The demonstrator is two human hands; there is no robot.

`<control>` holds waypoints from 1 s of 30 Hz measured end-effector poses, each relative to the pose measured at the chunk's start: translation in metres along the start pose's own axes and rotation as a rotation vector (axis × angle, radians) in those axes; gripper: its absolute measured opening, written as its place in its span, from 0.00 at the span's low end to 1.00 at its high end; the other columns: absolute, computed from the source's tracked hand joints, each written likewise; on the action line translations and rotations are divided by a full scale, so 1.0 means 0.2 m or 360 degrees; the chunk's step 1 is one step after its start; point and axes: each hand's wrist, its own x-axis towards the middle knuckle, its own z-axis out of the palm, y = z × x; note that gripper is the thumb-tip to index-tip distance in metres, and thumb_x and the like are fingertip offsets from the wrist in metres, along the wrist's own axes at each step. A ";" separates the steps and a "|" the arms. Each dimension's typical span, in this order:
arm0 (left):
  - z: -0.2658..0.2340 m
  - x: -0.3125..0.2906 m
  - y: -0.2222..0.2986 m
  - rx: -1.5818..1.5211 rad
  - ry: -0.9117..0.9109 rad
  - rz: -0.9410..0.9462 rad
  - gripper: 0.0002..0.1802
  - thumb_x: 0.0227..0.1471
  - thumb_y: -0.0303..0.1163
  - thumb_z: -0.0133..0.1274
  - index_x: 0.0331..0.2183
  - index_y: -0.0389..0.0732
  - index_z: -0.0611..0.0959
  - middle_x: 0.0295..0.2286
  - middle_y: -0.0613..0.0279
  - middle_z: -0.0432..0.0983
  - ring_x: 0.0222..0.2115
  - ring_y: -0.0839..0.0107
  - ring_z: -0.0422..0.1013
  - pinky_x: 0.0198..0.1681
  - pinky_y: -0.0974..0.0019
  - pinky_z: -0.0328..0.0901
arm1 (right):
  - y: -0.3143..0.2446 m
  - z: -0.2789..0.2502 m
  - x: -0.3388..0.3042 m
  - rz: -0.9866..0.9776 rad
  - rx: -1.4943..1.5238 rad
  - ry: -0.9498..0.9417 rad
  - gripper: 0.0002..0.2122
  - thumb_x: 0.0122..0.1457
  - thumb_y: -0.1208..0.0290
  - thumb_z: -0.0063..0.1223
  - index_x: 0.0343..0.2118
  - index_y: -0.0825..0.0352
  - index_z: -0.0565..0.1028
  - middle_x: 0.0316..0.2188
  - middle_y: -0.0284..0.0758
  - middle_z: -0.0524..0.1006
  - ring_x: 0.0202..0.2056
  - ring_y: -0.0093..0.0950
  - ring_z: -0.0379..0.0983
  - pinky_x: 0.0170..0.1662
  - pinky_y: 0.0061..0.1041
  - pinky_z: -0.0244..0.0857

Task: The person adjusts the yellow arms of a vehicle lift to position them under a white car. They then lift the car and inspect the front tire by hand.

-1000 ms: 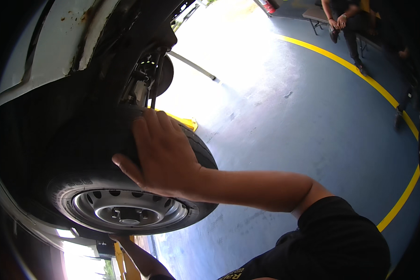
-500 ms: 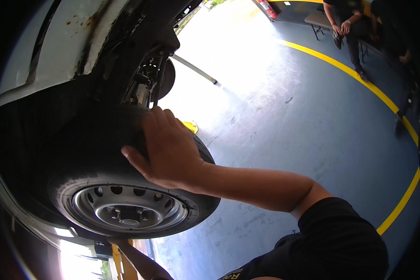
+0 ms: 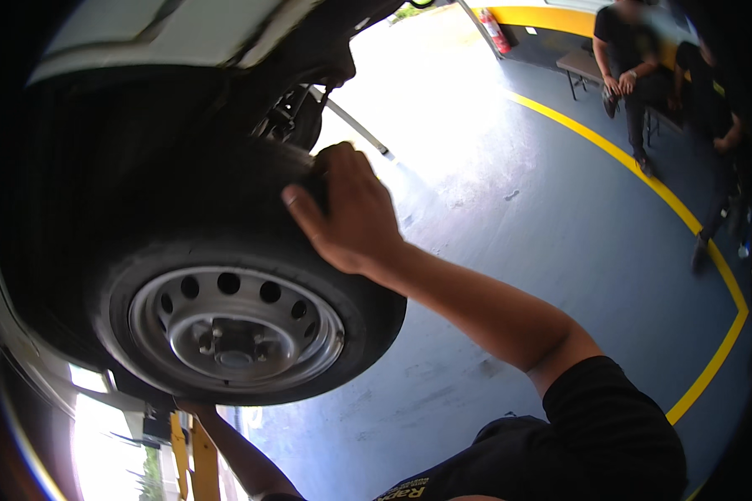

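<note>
A wheel, with a black tyre [image 3: 374,330] and a silver steel rim [image 3: 188,286], stands within the dark wheel arch of a raised light-coloured vehicle [image 3: 200,33]. My right hand [image 3: 355,213] lies over the tread at the tyre's upper right, its thumb apart and its fingers curved around the far side. Low on the tyre's near edge, my left hand [image 3: 194,407] touches from underneath; its fingers are mostly hidden by the rubber. Around the hub [image 3: 236,346] several studs or nuts show, somewhat blurred.
Behind the wheel hang dark underbody parts [image 3: 292,113]. A yellow post [image 3: 202,463] stands at lower left. Across the blue-grey floor [image 3: 510,275] runs a yellow line [image 3: 589,129]. Two people [image 3: 627,75] sit on a bench [image 3: 581,65] at upper right, near a red fire extinguisher [image 3: 493,32].
The view has shifted, so the wheel sits higher in it. My right hand has moved rightward along the tread. My left hand stays at the tyre's lower edge.
</note>
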 end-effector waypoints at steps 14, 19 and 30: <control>0.28 -0.11 0.16 0.0291 0.0562 0.0015 0.16 0.64 0.34 0.44 0.32 0.36 0.83 0.34 0.43 0.81 0.38 0.50 0.77 0.42 0.49 0.68 | 0.10 0.06 0.15 0.0450 0.0151 0.0076 0.26 0.73 0.55 0.34 0.62 0.71 0.71 0.58 0.49 0.76 0.57 0.45 0.74 0.63 0.40 0.65; 0.26 -0.17 0.39 -0.0538 0.0657 -0.0476 0.21 0.60 0.36 0.40 0.38 0.28 0.82 0.40 0.32 0.79 0.44 0.32 0.71 0.51 0.46 0.63 | 0.08 0.03 0.21 0.0711 0.0228 0.0160 0.27 0.70 0.54 0.35 0.60 0.70 0.74 0.58 0.48 0.77 0.57 0.42 0.76 0.64 0.38 0.66; 0.22 -0.14 0.36 -0.0740 0.0543 -0.0600 0.23 0.57 0.39 0.41 0.42 0.33 0.83 0.40 0.39 0.82 0.41 0.41 0.75 0.51 0.51 0.66 | 0.10 0.08 0.21 0.0515 0.0029 0.0255 0.24 0.70 0.58 0.36 0.56 0.71 0.77 0.53 0.45 0.80 0.52 0.42 0.78 0.60 0.37 0.68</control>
